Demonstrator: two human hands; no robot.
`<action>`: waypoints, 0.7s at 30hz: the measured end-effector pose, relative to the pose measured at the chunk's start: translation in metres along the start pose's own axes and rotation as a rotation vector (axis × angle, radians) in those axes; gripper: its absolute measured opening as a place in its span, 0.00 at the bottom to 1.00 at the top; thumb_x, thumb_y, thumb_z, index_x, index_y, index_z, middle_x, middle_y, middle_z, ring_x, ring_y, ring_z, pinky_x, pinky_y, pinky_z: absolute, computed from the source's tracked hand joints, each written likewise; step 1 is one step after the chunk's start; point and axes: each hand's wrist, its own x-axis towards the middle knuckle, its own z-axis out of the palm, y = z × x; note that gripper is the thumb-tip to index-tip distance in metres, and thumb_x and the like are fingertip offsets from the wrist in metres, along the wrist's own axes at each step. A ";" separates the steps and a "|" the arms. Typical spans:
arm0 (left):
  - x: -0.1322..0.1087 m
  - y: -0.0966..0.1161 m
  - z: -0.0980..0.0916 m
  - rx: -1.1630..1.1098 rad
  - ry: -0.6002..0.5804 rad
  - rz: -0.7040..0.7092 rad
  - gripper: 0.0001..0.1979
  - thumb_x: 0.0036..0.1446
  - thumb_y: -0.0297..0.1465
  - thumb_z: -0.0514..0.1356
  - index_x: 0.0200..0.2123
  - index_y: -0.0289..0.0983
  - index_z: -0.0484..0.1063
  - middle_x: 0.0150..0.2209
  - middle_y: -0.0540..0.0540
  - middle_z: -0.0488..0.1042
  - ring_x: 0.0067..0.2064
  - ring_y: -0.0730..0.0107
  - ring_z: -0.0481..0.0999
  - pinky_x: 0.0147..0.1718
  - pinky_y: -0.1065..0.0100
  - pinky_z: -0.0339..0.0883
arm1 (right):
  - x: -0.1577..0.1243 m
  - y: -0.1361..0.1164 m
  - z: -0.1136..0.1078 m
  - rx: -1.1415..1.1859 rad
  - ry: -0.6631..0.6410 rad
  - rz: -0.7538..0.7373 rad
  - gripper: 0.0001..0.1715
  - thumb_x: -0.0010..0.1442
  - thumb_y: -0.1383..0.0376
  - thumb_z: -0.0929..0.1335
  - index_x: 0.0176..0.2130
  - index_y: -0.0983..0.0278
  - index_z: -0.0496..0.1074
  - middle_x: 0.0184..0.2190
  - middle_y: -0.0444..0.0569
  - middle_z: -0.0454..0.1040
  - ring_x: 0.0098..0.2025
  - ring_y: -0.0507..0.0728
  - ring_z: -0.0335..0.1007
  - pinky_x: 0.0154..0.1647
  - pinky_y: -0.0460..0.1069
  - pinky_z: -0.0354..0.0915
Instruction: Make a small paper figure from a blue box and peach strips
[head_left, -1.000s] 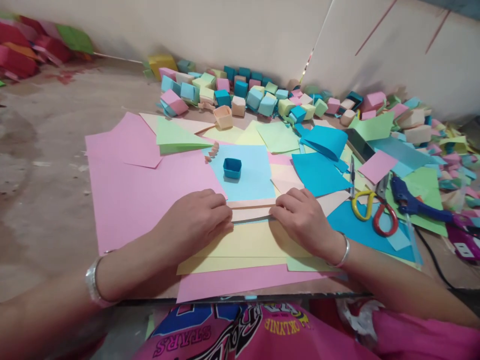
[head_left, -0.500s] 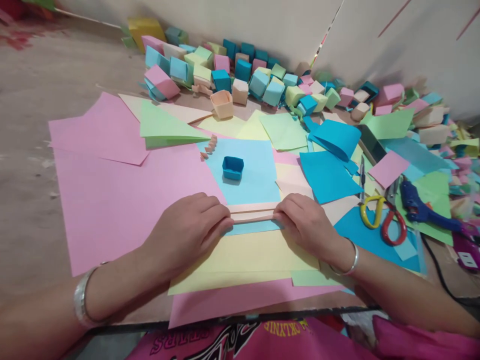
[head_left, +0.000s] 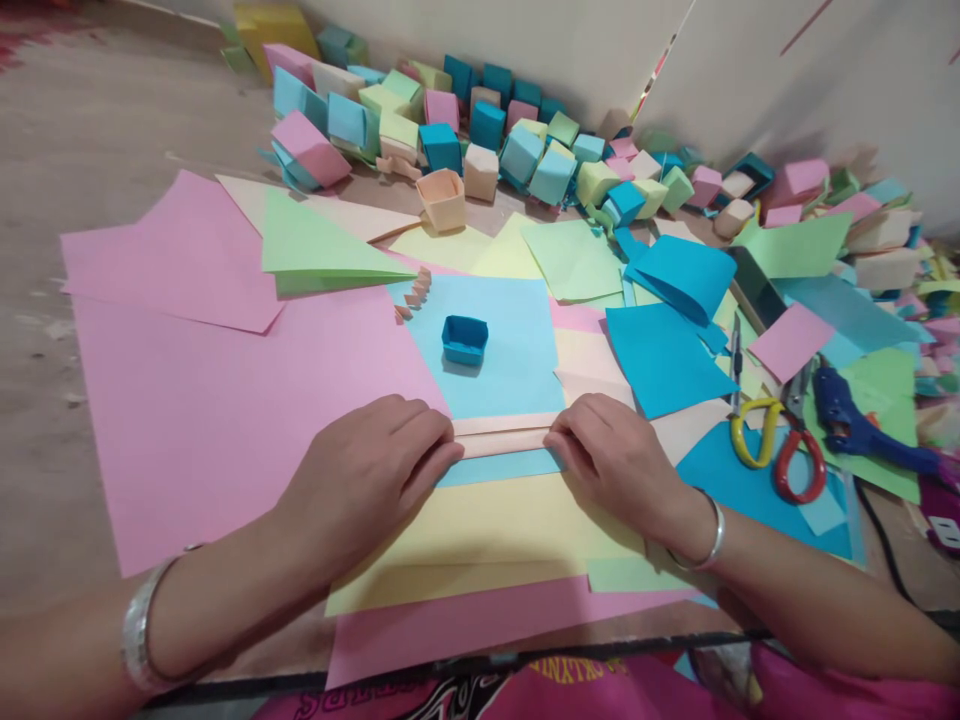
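Observation:
A narrow folded strip of peach paper (head_left: pixel 501 440) stretches between my hands, over light blue paper (head_left: pixel 510 385). My left hand (head_left: pixel 375 465) pinches its left end with curled fingers and thumb. At the right end, my right hand (head_left: pixel 611 450) grips the strip the same way. Both hands cover the strip's ends. Just beyond it, a small open dark blue paper box (head_left: pixel 464 341) sits on the light blue sheet. Under and in front of the hands lies pale yellow paper (head_left: pixel 487 525).
Pink sheets (head_left: pixel 187 400) cover the left side. Many small paper boxes (head_left: pixel 487 125) line the wall. On the right lie yellow-handled scissors (head_left: pixel 756 430), red-handled scissors (head_left: pixel 799 465), a blue glue gun (head_left: pixel 844 410), a phone (head_left: pixel 756 288) and dark blue paper (head_left: pixel 664 360).
The strip's front fold has tilted slightly, so the crease along it looks wider. Both hands keep their grip at its ends. The view has shifted a little.

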 end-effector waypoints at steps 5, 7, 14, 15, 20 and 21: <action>0.001 0.002 0.000 0.033 -0.003 -0.002 0.13 0.66 0.34 0.52 0.31 0.37 0.69 0.27 0.48 0.70 0.31 0.64 0.68 0.30 0.63 0.58 | 0.000 -0.001 0.002 -0.045 0.012 0.001 0.13 0.66 0.66 0.61 0.31 0.66 0.68 0.28 0.50 0.67 0.33 0.56 0.63 0.34 0.51 0.57; 0.001 0.003 0.001 0.055 -0.001 0.007 0.13 0.67 0.35 0.52 0.31 0.36 0.69 0.27 0.48 0.70 0.31 0.64 0.68 0.30 0.63 0.57 | 0.000 -0.002 0.003 -0.051 0.018 0.003 0.12 0.66 0.67 0.62 0.30 0.65 0.67 0.28 0.50 0.67 0.33 0.56 0.63 0.34 0.51 0.57; -0.001 0.004 -0.001 0.145 0.048 0.059 0.12 0.66 0.33 0.53 0.30 0.37 0.69 0.25 0.48 0.68 0.30 0.64 0.66 0.29 0.63 0.57 | 0.000 -0.006 0.000 -0.199 0.066 -0.048 0.14 0.66 0.68 0.62 0.28 0.65 0.68 0.26 0.49 0.67 0.32 0.56 0.61 0.32 0.51 0.55; -0.001 0.004 -0.001 0.147 0.045 0.058 0.12 0.66 0.33 0.53 0.30 0.37 0.69 0.26 0.47 0.68 0.30 0.64 0.66 0.29 0.62 0.57 | 0.000 -0.008 -0.001 -0.235 0.079 -0.058 0.14 0.66 0.68 0.62 0.28 0.65 0.69 0.26 0.50 0.67 0.32 0.56 0.60 0.33 0.52 0.55; 0.001 0.007 -0.004 0.139 0.103 0.099 0.09 0.64 0.29 0.54 0.33 0.36 0.72 0.34 0.43 0.71 0.36 0.61 0.67 0.34 0.61 0.61 | 0.002 -0.011 -0.009 -0.325 0.122 -0.252 0.11 0.64 0.73 0.63 0.32 0.65 0.72 0.31 0.50 0.72 0.33 0.56 0.60 0.33 0.53 0.54; 0.001 0.007 -0.005 0.134 0.120 0.149 0.09 0.64 0.28 0.53 0.34 0.36 0.73 0.36 0.42 0.71 0.37 0.61 0.67 0.35 0.61 0.62 | 0.002 -0.012 -0.010 -0.325 0.113 -0.330 0.11 0.64 0.73 0.63 0.34 0.65 0.72 0.33 0.50 0.73 0.34 0.56 0.60 0.32 0.53 0.54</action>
